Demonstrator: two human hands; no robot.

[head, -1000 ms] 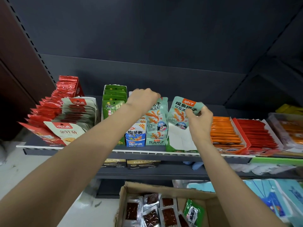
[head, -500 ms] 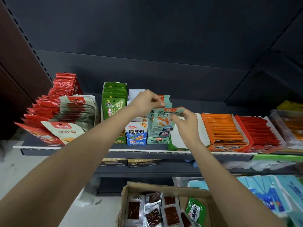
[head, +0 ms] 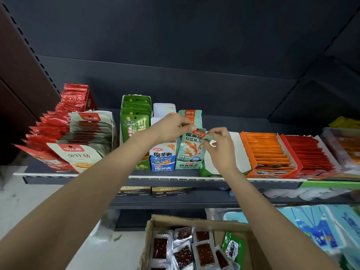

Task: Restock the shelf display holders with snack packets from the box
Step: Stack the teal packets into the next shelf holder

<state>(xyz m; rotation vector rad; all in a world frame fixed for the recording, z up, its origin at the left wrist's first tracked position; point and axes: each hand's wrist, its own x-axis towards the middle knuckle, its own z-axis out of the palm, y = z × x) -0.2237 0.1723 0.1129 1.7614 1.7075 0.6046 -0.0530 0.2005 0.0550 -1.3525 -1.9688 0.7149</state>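
Teal packet [head: 191,145] between both raised, pinching hands

A mint-green snack packet [head: 192,145] with an orange top label and an orange fish picture is standing upright at the front of its matching green display holder [head: 187,166] on the shelf [head: 78,175]. At six o'clock below, an open cardboard box [head: 196,224] is holding clear packets of dark red snacks [head: 204,252] lying flat, with one green packet [head: 232,248] at their three o'clock.
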